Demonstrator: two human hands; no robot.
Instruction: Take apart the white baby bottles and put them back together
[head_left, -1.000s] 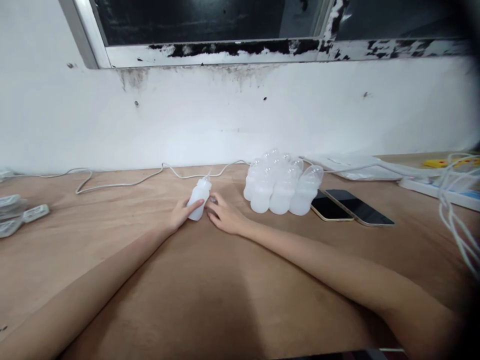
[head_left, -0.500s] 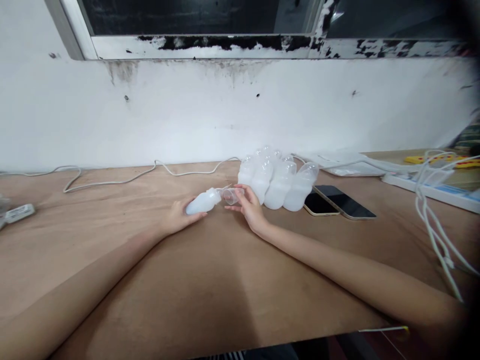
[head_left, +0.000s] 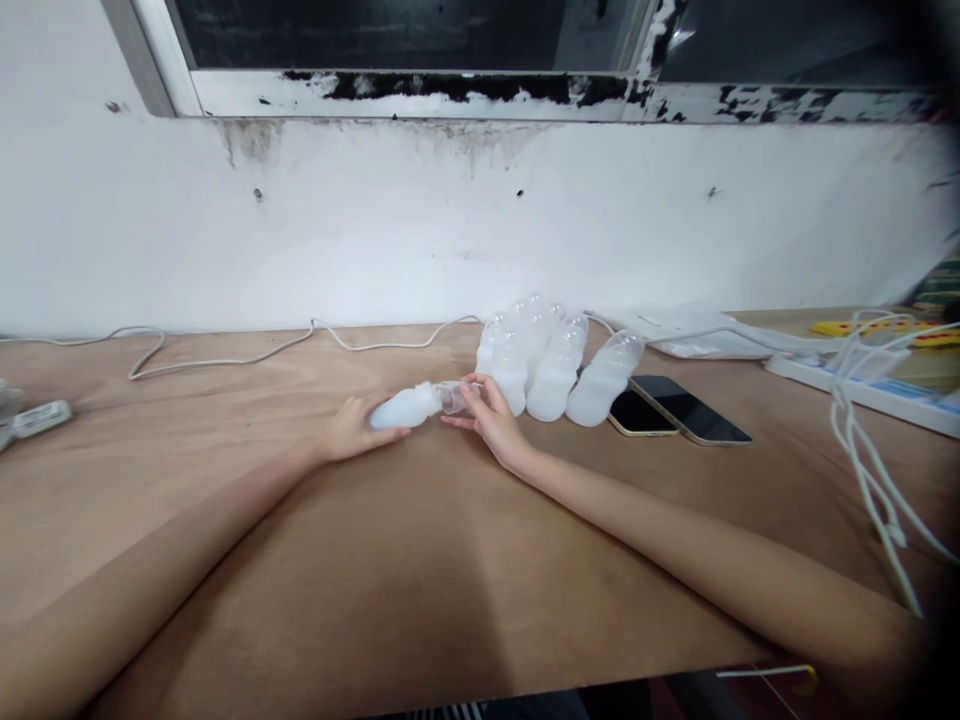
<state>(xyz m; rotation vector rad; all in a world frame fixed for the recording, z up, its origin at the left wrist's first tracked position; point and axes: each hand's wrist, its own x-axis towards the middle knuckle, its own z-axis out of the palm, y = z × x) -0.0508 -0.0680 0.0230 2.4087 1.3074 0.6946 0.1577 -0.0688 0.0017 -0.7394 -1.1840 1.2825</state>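
Observation:
A translucent white plastic bottle (head_left: 406, 408) lies tilted in my left hand (head_left: 358, 430), whose fingers and thumb wrap round its base end. Its neck points right. My right hand (head_left: 493, 422) grips a clear dome-shaped cap (head_left: 451, 397) between thumb and fingers. The cap's open end meets the bottle's neck; whether it is seated I cannot tell. Just beyond my right hand stand several similar bottles with clear caps (head_left: 551, 375), bunched together. One capped bottle (head_left: 602, 385) at the right of that group leans to the right.
Two phones (head_left: 688, 408) lie flat to the right of the bottles. A white cable (head_left: 225, 372) runs along the wall side of the brown table (head_left: 420, 580). At the right are a power strip (head_left: 870, 385), looped white cables (head_left: 855, 440) and a white plastic bag (head_left: 690, 330).
My right hand has brought the clear cap against the bottle's neck, where it sat slightly apart and tilted before. The rightmost standing bottle now leans further right, away from its neighbour.

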